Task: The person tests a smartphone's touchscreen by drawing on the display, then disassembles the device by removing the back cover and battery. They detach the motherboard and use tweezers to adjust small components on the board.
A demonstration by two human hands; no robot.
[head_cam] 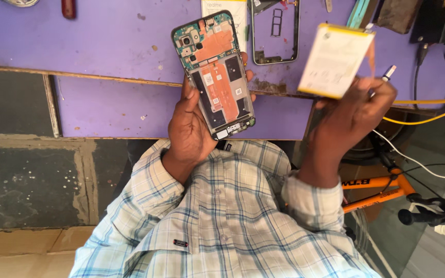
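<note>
- The left hand (pixel 194 126) is gripping an opened phone (pixel 214 74), orange board and dark parts showing, above the purple worktop (pixel 104 41).
- The right hand (pixel 354 116) is clasping a white, yellow-edged battery (pixel 334 61).

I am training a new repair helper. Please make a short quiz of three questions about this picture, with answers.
1. True or false: the opened phone lies flat on the purple table.
2. Which hand holds the white battery? A) left B) right C) neither
3. What lies on the table just behind the opened phone?

Key:
1. False; the left hand holds it up, inner side showing.
2. B; the right hand grips its lower edge.
3. An empty phone frame.
</note>
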